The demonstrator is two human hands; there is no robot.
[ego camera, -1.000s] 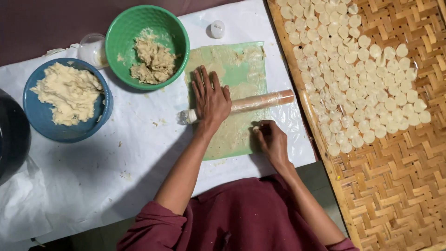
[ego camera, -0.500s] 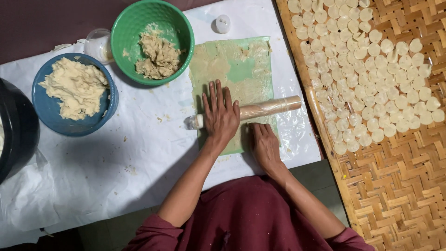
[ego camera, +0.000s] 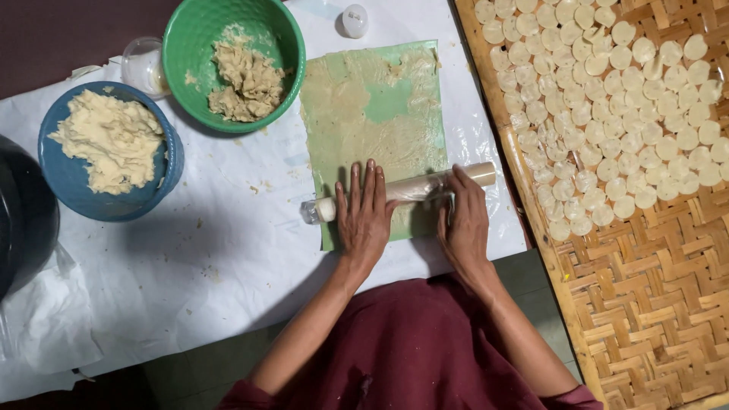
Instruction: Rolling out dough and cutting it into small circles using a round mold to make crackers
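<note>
Dough lies as a thin sheet on a green mat on the tabletop, and a plastic-wrapped rolling pin rests across its near end. The left hand and right hand lie flat and open on the pin, gripping nothing. Rolling-out looks to be the step in hand. A push towards 12 o'clock would call for even pressure from both palms. At 3 o'clock, a woven tray carries cut discs.
</note>
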